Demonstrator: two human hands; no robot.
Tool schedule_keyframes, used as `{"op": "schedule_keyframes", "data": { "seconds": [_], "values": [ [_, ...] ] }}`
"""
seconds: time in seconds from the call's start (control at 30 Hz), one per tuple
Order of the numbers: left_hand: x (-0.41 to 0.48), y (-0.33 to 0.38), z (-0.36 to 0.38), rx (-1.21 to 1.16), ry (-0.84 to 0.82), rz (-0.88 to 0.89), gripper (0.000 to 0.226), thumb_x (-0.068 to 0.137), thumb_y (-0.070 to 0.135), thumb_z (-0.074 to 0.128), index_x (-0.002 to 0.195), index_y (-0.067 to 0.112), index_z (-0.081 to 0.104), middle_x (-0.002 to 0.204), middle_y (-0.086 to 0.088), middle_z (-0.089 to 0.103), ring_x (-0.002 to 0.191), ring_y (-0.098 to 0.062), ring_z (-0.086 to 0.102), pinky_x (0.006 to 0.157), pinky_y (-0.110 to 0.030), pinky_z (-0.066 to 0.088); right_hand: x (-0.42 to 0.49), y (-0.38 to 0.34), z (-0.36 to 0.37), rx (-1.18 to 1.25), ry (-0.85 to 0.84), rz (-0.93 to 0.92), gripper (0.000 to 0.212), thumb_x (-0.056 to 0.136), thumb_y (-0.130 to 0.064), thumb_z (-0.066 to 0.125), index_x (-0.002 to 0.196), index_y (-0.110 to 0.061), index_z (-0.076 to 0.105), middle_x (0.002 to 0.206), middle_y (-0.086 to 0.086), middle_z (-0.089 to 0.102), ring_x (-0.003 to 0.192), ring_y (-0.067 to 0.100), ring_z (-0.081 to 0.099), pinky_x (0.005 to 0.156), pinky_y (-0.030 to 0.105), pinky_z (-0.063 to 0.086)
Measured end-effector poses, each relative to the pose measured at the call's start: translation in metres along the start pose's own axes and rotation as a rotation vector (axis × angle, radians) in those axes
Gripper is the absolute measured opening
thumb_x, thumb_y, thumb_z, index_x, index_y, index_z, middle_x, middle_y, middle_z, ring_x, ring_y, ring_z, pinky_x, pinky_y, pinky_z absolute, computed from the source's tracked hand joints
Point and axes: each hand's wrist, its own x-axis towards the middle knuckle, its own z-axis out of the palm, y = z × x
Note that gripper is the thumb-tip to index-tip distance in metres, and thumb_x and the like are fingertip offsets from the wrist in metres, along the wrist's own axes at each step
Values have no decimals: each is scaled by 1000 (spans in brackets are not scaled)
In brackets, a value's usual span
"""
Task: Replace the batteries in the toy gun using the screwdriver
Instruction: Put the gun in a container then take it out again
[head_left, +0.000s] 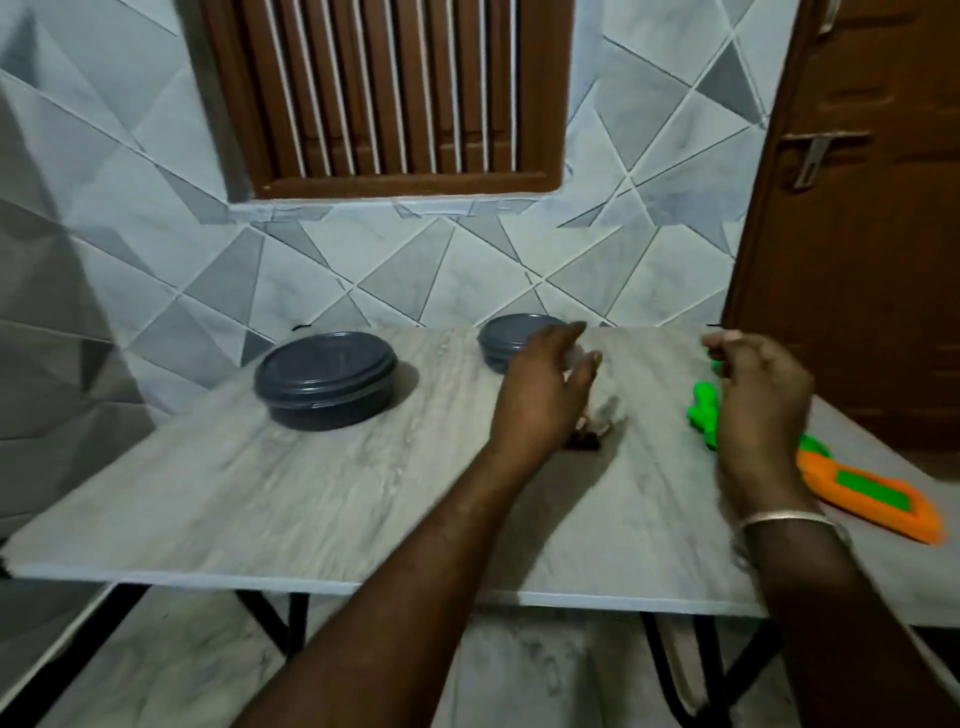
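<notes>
On the right part of the pale, marble-patterned bench (311, 493) lies the green and orange plastic toy gun (872, 493), its orange end near the right edge and its green end pointing towards the far side. The right hand (763, 400) is over the green end and hides the middle of the toy. Its fingers are bent downwards, and I cannot tell whether this grip is closed on the toy or only above it. A thin silver metal bracelet (784, 518) circles that wrist.

The left hand (540, 395) is above the middle of the bench, well apart from the toy gun. Its grip is loosely spread, thumb and fingers apart, with nothing seen held. Just below its heel a small dark brown object (589, 441) lies on the bench; blur makes it too unclear to name.

A large round dark grey plastic container with a lid (324, 379) stands on the left half of the bench. A smaller round dark grey lidded container (501, 340) stands at the far edge, partly hidden by the left hand.

Behind the bench is a wall of grey and white triangle-patterned tiles (467, 270) with a brown wooden slatted window (384, 93). A brown wooden door (857, 234) stands at the right. Black metal legs (296, 618) show beneath the bench
</notes>
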Motion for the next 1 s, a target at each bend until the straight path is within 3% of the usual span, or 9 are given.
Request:
{"op": "schedule_keyframes", "data": {
  "seconds": [0.07,0.1,0.23,0.33,0.47,0.6,0.7,0.8,1.0],
  "values": [
    [2,-11,-35,56,87,-28,35,93,17,68,126,8,68,129,-8,68,119,-20,61,96,-8,36,-25,-10,42,94,-106,2,20,82,-29,55,79,-20,72,81,0,69,78,12,62,75,31,46],
    [2,-21,-54,97,113,-40,34,94,20,67,126,9,68,128,-7,69,119,-18,61,93,-8,35,-41,-14,64,146,-164,19,17,81,-27,56,78,-20,72,79,-1,68,76,10,59,73,28,43],
    [1,-63,-115,197,223,-160,37,96,26,64,127,6,66,131,-11,65,123,-25,58,105,-28,40,-89,-8,132,209,-392,181,13,76,-34,61,74,-23,68,79,-3,67,77,11,58,71,28,43],
    [1,-98,-164,298,361,-280,43,91,25,60,128,4,64,136,-21,57,130,-35,50,112,-38,36,-113,2,178,227,-563,290,10,86,-25,65,92,-17,67,88,-4,65,82,11,55,78,24,41],
    [-1,-144,-207,473,412,-486,56,92,31,63,142,6,53,146,-29,42,140,-41,35,117,-46,31,-133,14,226,136,-671,426,43,91,-31,63,127,-8,57,124,6,62,108,19,56,90,28,42],
    [0,-179,-221,352,373,-705,66,93,42,63,146,6,44,151,-29,36,142,-43,32,118,-50,30,-141,17,255,107,-749,507,45,95,-33,58,131,-6,49,121,5,58,99,15,55,69,20,41],
    [2,-195,-225,210,372,-765,72,93,47,63,146,4,41,147,-26,44,135,-43,43,113,-51,38,-142,25,276,82,-753,508,51,94,-35,59,135,-7,48,130,9,58,111,22,56,85,29,45],
    [4,-200,-224,94,393,-776,60,95,43,62,138,4,49,139,-20,56,124,-38,55,104,-46,46,-144,26,291,112,-768,508,46,95,-29,59,134,-5,51,127,8,60,109,21,57,79,26,44],
    [1,-191,-221,32,441,-759,44,88,37,67,118,6,63,111,-14,68,97,-30,63,75,-36,48,-146,28,297,152,-740,554,51,91,-26,64,135,-5,50,130,12,61,112,24,59,91,32,48]
  ]
}}
